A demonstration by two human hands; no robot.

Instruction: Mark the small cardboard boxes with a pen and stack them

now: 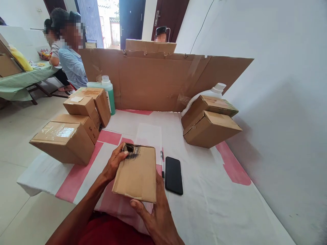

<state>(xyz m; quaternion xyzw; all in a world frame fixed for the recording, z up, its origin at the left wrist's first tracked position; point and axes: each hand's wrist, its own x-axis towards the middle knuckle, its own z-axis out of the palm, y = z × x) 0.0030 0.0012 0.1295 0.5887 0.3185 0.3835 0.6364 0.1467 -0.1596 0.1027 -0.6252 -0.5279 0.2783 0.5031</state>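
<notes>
Between my two hands, above the near part of the table, I hold a small cardboard box [138,173]. A dark hole with black scribbles round it marks the box's far left corner. My left hand [113,163] grips the left side, its thumb by the hole. My right hand [158,211] closes round the lower right, thumb at the near edge and fingers along the right side, partly hidden. Just right of the box lie a pen [162,163] and a black smartphone [174,175]. A sheet of white paper [148,134] lies beyond the box.
Several cardboard boxes [63,139] and a green liquid bottle [109,93] stand at the left. More boxes [212,129] and a white jug [201,97] are at the right. A cardboard panel [153,81] crosses the back. A white wall [286,102] borders the right. Other people sit beyond.
</notes>
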